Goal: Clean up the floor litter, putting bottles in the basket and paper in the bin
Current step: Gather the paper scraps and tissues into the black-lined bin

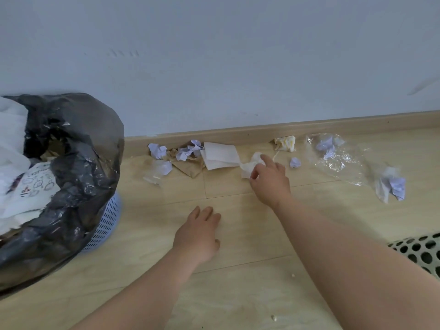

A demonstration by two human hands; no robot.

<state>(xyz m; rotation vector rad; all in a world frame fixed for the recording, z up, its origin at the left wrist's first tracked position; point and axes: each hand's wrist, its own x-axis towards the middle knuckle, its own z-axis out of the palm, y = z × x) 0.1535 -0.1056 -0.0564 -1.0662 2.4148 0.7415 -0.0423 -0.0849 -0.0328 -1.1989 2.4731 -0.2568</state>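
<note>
Paper litter lies along the skirting board: a white tissue (221, 156) with a twisted end, crumpled white paper balls (157, 150), brown paper (188, 169), a yellowish wad (285, 143) and a small ball (295, 162). My right hand (270, 181) pinches the tissue's twisted end, index finger stretched out. My left hand (198, 233) rests flat on the wooden floor, holding nothing. The bin (104, 225), a pale blue perforated basket lined with a black bag (78, 148), stands at the left with paper inside. No bottle is in view.
Clear plastic wrap (338, 158) with crumpled paper lies at the right, and another paper wad (391, 185) sits beyond it. A white perforated basket (419, 253) shows at the right edge. The wall runs behind the litter. Small crumbs dot the near floor.
</note>
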